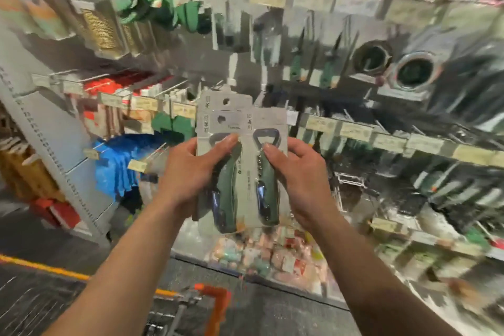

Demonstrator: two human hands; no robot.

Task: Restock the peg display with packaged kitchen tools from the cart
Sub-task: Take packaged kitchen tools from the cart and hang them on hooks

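From the head view, you hold the openers up at chest height in front of the peg display (327,68), both hands closed on them. Your left hand (188,172) grips the left pack (226,199), thumb across its front and fingers behind. Your right hand (300,180) grips the right pack (268,199), thumb on the front and fingers curled round its right edge. The two packs touch and overlap side by side between your hands. Two green-handled openers show, one per pack. Two hang holes show on the left cards, so whether a third card sits behind cannot be told. Behind the packs hang blurred goods: green pieces (163,11) at upper left, two round metal rings (414,71) at right, blue packets (120,163) at lower left. A row of price tags (354,131) runs to the right. The cart (215,300), with its orange handle, is below your arms.
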